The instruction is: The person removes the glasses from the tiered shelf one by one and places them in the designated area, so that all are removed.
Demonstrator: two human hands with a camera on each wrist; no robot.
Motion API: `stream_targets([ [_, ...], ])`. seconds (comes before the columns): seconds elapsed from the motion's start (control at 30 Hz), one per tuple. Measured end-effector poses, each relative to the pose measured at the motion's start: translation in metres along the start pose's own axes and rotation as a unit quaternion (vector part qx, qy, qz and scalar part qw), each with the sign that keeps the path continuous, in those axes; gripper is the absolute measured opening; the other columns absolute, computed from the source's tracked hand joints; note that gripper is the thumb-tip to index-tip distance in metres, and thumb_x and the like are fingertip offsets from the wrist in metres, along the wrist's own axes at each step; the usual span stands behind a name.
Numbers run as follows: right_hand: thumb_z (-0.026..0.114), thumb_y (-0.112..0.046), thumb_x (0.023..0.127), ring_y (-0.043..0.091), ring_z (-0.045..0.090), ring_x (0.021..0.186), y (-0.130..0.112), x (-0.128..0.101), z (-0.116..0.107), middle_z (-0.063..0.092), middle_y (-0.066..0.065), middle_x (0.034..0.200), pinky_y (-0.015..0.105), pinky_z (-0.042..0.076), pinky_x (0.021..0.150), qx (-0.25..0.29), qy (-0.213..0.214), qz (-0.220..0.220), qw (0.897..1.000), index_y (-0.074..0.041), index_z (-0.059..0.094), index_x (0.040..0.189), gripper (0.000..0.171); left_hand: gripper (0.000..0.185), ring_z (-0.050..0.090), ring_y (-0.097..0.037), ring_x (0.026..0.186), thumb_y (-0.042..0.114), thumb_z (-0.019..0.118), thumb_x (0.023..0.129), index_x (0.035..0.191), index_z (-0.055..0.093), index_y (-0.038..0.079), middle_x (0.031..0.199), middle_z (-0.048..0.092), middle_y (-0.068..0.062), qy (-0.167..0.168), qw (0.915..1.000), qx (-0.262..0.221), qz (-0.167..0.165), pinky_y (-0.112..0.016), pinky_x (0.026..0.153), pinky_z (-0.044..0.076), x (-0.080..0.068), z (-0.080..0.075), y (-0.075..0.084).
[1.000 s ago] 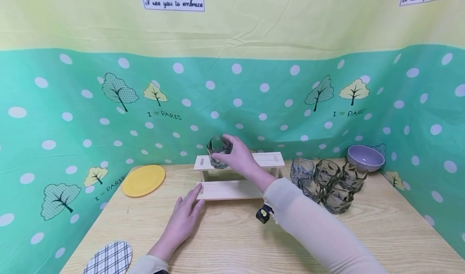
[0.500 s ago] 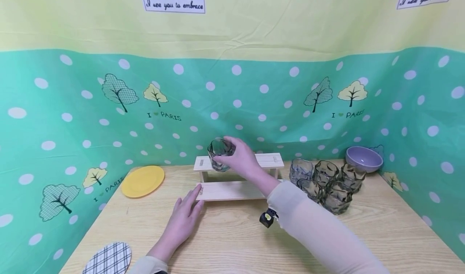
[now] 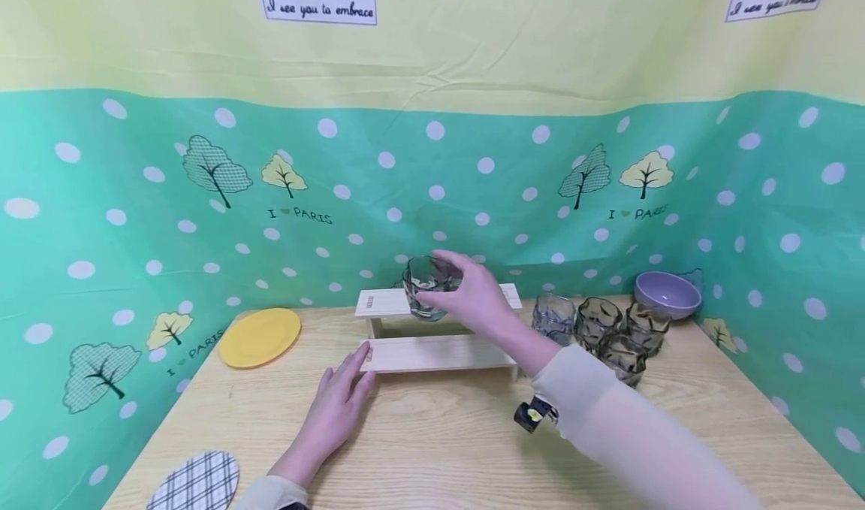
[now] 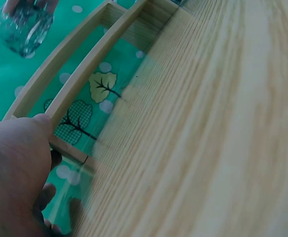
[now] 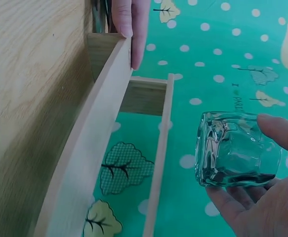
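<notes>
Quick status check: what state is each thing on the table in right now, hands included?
Right hand: grips a glass.
Glass: upright, held just above the rack's top shelf.
Left hand: fingers straight, touching the rack's lower shelf.
Wooden rack: standing on the table.
Other glasses: upright, clustered at right.
Purple bowl: upright.
Yellow plate: lying flat.

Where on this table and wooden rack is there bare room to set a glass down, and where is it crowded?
Both shelves of the wooden rack look bare, apart from the left hand touching the lower shelf's left end. The right hand holds a glass above the upper shelf. The table front is open between the plaid coaster and right sleeve. Crowded: the glass cluster beside the purple bowl.
</notes>
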State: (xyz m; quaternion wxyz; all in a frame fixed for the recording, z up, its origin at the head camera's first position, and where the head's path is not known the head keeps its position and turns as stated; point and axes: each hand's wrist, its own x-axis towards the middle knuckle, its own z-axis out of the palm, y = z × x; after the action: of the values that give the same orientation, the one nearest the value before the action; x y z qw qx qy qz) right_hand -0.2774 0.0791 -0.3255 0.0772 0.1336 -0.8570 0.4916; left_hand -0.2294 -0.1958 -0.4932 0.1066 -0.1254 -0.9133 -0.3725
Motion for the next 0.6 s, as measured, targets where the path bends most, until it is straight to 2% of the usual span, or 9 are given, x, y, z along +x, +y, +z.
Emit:
stream_targets([
  [0.37,0.097,-0.036,0.087,0.026,0.063,0.134,0.001,-0.034,-0.050,0.068,0.000,0.148,0.051,0.054,0.113,0.017,-0.007,-0.002,1.000,-0.022,0.052,0.166,0.091,0.059,0.037,-0.045,0.159,0.032,0.053,0.119,0.172,0.039,0.011,0.169,0.047,-0.020,-0.007,1.0000,-0.005,-0.001,-0.069,0.133,0.008,-0.002,-0.003,0.002],
  [0.6,0.096,-0.039,0.089,0.031,0.064,0.135,0.008,-0.056,-0.083,0.065,0.002,0.151,0.047,0.062,0.102,0.014,0.000,0.014,1.000,-0.025,0.050,0.167,0.092,0.060,0.037,-0.046,0.159,0.032,0.054,0.119,0.172,0.038,0.010,0.170,0.045,-0.020,-0.008,1.0000,-0.004,0.001,-0.070,0.133,0.008,0.000,-0.001,-0.001],
])
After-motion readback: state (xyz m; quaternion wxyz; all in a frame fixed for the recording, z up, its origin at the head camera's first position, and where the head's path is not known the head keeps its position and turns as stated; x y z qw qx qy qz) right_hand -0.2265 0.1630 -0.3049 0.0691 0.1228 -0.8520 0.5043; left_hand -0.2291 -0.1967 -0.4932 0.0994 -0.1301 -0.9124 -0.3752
